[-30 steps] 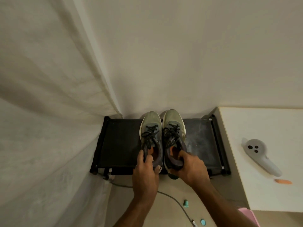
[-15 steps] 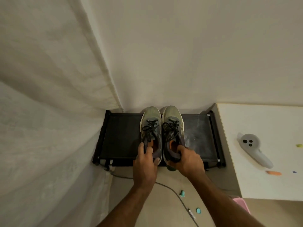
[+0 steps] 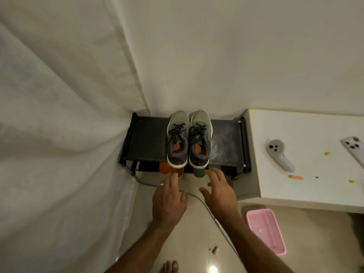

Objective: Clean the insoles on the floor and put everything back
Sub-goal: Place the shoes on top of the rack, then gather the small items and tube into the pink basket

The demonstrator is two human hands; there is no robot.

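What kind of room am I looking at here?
Probably a corner of a home, perhaps a bedroom or entryway. A low black shoe rack stands against the wall with a pair of sneakers on top, a white curtain hangs beside it, and a game controller lies on a white counter.

We see shoes (image 3: 188,138) of matt mesh cloth, a black metal rack (image 3: 226,142), a smooth plastic tray (image 3: 266,231) and a glossy floor (image 3: 197,243).

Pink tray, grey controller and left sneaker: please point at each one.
pink tray (image 3: 272,239), head view, inner floor.
grey controller (image 3: 275,148), head view, round button face.
left sneaker (image 3: 177,121), head view, toe top.
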